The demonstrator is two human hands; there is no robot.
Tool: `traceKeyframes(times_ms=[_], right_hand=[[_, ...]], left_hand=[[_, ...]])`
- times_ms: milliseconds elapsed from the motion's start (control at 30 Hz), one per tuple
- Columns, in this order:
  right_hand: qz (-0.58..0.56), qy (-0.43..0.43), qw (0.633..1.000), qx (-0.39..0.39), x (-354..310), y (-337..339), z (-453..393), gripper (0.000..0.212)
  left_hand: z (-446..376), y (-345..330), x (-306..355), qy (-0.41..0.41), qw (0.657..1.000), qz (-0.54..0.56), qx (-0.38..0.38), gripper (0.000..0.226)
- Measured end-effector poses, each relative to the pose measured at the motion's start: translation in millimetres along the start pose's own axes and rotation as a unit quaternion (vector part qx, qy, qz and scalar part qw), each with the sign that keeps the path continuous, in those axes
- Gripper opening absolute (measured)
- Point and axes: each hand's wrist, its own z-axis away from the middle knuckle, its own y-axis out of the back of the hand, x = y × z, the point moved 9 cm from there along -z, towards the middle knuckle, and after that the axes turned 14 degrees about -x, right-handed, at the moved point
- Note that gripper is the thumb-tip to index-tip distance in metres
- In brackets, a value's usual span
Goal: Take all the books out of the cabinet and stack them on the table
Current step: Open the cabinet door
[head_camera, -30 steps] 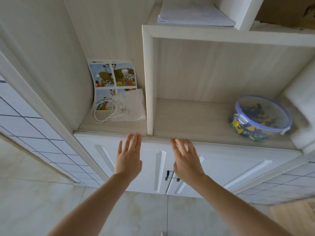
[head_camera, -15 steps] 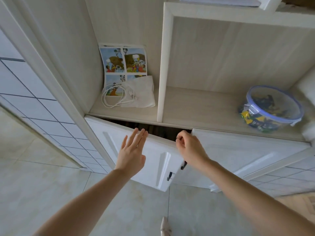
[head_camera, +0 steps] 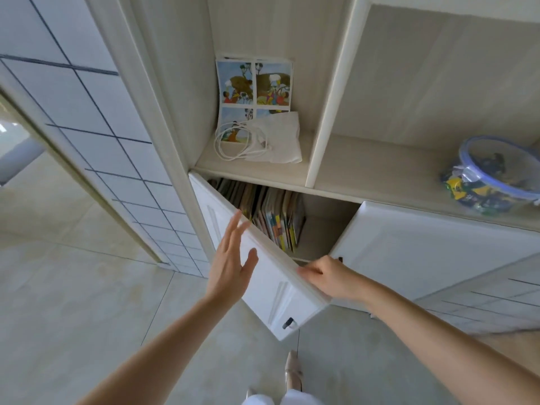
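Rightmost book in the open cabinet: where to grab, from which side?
Pinch the rightmost book at its front edge, coming in from the right. The books stand in a leaning row, with open space to their right; the left door crowds the other side.

This looks like a room in a home. A white wall cabinet (head_camera: 409, 252) holds picture books (head_camera: 274, 220), a tub of toys (head_camera: 493, 176) and a charging cable (head_camera: 236, 141). The floor (head_camera: 73, 287) has pale tiles.

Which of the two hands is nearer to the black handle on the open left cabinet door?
Right. The right hand grips the door's edge just above the black handle; the left hand rests open on the door face, farther up.
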Motion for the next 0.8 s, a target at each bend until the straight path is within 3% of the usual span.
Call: traceKeyframes(times_ms=[100,200,400,533,600,700,800], right_hand=[[-0.098,-0.014,0.993,-0.059,-5,-24,1,0.036],[-0.135,-0.011,0.984,-0.115,-19,-54,1,0.034],[-0.148,-0.030,0.966,-0.209,-43,-125,-7,0.060],[-0.149,-0.006,0.979,-0.141,-78,-176,-31,0.083],[-0.180,0.016,0.973,-0.142,-100,-197,-50,0.092],[-0.236,0.018,0.955,-0.178,-133,-221,-69,0.089],[-0.262,0.024,0.951,-0.161,-158,-238,-81,0.089]], left_hand=[[19,-8,-21,0.106,0.981,0.164,-0.011,0.071],[31,-10,-43,0.190,0.941,0.274,-0.062,0.071],[37,30,-77,0.233,0.909,0.288,-0.193,0.074],[42,62,-90,0.259,0.898,0.258,-0.245,0.079],[50,77,-101,0.276,0.887,0.246,-0.278,0.076],[61,98,-117,0.305,0.871,0.253,-0.290,0.061],[69,117,-128,0.319,0.878,0.244,-0.259,0.045]])
